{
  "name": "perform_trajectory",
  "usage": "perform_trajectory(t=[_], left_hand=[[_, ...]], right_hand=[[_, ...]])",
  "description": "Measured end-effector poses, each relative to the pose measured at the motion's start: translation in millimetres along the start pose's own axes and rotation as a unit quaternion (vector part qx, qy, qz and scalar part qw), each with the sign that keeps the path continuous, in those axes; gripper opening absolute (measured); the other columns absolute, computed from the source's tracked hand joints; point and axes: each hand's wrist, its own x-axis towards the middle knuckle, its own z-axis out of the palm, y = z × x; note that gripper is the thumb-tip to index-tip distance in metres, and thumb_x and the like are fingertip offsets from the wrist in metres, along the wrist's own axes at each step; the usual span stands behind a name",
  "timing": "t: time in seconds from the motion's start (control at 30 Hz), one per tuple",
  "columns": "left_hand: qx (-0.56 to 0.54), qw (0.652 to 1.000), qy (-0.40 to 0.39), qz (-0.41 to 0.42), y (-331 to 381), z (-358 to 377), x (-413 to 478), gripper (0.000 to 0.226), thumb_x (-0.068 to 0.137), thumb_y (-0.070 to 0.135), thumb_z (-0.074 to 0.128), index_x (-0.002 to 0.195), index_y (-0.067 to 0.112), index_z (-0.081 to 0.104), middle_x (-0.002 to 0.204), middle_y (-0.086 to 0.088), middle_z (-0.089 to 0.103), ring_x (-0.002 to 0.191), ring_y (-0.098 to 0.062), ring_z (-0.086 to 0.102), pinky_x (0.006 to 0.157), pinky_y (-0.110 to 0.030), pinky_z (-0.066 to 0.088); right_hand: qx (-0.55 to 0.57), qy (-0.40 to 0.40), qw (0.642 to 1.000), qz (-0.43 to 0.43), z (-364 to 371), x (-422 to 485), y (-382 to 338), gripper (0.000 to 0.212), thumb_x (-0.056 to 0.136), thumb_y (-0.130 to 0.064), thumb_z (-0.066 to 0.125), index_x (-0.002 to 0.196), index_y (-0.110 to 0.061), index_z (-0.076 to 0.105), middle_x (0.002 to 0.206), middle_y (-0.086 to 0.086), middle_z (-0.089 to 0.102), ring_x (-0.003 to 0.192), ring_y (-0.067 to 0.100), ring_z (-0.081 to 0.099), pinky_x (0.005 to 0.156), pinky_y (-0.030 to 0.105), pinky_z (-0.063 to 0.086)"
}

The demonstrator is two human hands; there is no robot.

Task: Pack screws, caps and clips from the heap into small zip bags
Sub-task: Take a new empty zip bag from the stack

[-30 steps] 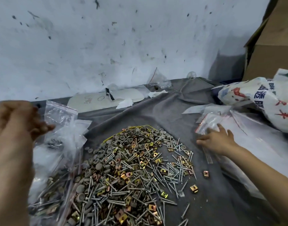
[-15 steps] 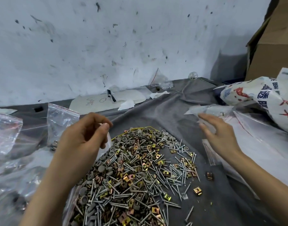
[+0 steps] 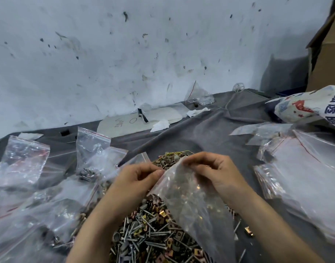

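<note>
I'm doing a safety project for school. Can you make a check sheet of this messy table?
Surface: grey cloth, wrinkled.
Job's things: heap of screws, caps and clips under a clear zip bag; filled bags left; spare bags right.
Clutter: paper scraps, white card, printed sack.
Hands: left hand and right hand both pinch the bag's mouth.
Cables: nothing sure; thin yellow strand by heap.
Surroundings: stained wall, cardboard box.

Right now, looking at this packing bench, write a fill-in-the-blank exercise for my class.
The left hand and right hand hold a clear zip bag above the heap, so ____ hands are busy.
The heap lies on a ____ cloth.
The stack of flat bags lies on the person's ____ side.
Missing: both; grey; right.
</note>
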Motion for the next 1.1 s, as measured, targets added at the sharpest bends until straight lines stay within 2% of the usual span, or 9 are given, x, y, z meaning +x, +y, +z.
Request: perform_trajectory(t=[0.17,0.3,0.5,0.6,0.7,0.8,0.9,1.03,1.1], left_hand=[[-0.087,0.994,-0.062,-0.032,-6.9,-2.4,2.2,0.024,0.078,0.036,0.063,0.085,0.016,0.074,0.077,-0.011,0.071,0.064,-0.012,0.061,0.058,-0.016,0.048],[-0.048,0.990,-0.126,-0.044,-11.3,1.6,3.9,0.021,0.074,0.039,0.069,0.080,0.020,0.073,0.076,0.002,0.071,0.063,-0.007,0.059,0.058,-0.013,0.043],[-0.060,0.997,-0.033,0.022,-5.7,-4.8,3.8,0.023,0.062,0.038,0.069,0.055,0.016,0.069,0.101,0.014,0.066,0.081,-0.009,0.067,0.069,-0.013,0.051],[-0.079,0.996,0.015,0.028,-2.9,-14.0,0.3,0.022,0.062,0.034,0.068,0.056,0.013,0.068,0.080,0.003,0.069,0.059,-0.011,0.063,0.054,-0.014,0.049],[-0.088,0.995,0.029,0.033,-3.9,-19.9,-1.8,0.023,0.067,0.032,0.065,0.060,0.010,0.065,0.052,-0.001,0.056,0.043,-0.006,0.046,0.042,-0.012,0.037],[-0.133,0.990,0.023,0.030,-8.8,-25.4,-0.8,0.020,0.068,0.037,0.066,0.064,0.017,0.066,0.060,-0.003,0.063,0.051,-0.011,0.052,0.048,-0.017,0.043],[-0.094,0.995,0.014,0.044,-13.6,-34.7,-1.8,0.021,0.066,0.035,0.082,0.073,0.021,0.069,0.069,-0.006,0.067,0.062,-0.013,0.062,0.061,-0.020,0.049],[0.000,0.996,0.033,0.080,-13.7,-40.6,-3.8,0.019,0.075,0.036,0.076,0.076,0.018,0.068,0.070,-0.010,0.064,0.064,-0.014,0.053,0.059,-0.020,0.038],[-0.047,0.993,-0.026,0.107,-8.9,-38.1,-6.9,0.020,0.082,0.034,0.073,0.074,0.016,0.067,0.068,-0.009,0.061,0.064,-0.011,0.053,0.059,-0.017,0.041]], right_hand=[[-0.010,0.037,0.999,0.026,-2.5,-5.5,31.6,0.025,0.088,-0.003,0.062,0.085,-0.024,0.076,0.063,0.003,0.065,0.048,0.009,0.053,0.045,0.016,0.040],[0.012,0.046,0.999,0.017,-6.3,-8.2,38.7,0.021,0.086,-0.006,0.064,0.087,-0.023,0.076,0.080,0.007,0.072,0.054,0.012,0.058,0.050,0.022,0.048],[0.033,0.038,0.997,0.051,-12.7,-7.4,45.2,0.029,0.090,0.000,0.059,0.098,-0.024,0.072,0.072,0.014,0.066,0.052,0.020,0.055,0.046,0.024,0.044],[-0.086,0.068,0.987,0.119,-16.3,-1.2,57.4,0.026,0.091,0.002,0.058,0.091,-0.021,0.070,0.065,0.001,0.068,0.053,0.014,0.055,0.045,0.019,0.041],[-0.281,0.058,0.952,0.106,-19.2,0.1,66.7,0.016,0.089,-0.012,0.064,0.081,-0.025,0.068,0.064,-0.009,0.066,0.052,0.004,0.055,0.048,0.012,0.039],[-0.455,0.002,0.887,0.077,-16.9,-1.4,68.5,0.004,0.083,-0.031,0.072,0.085,-0.031,0.069,0.079,-0.018,0.058,0.078,0.005,0.056,0.068,0.016,0.041],[-0.515,-0.023,0.853,0.083,-8.4,-3.7,70.5,0.014,0.083,-0.036,0.071,0.095,-0.029,0.069,0.093,-0.013,0.049,0.091,0.010,0.051,0.083,0.027,0.044],[-0.552,-0.015,0.829,0.090,-0.6,-7.4,66.2,0.022,0.083,-0.044,0.068,0.098,-0.029,0.065,0.102,-0.010,0.047,0.097,0.012,0.053,0.085,0.030,0.046],[-0.571,-0.017,0.816,0.092,1.7,-9.6,63.5,0.025,0.084,-0.047,0.066,0.101,-0.029,0.064,0.105,-0.009,0.048,0.099,0.013,0.053,0.084,0.031,0.046]])
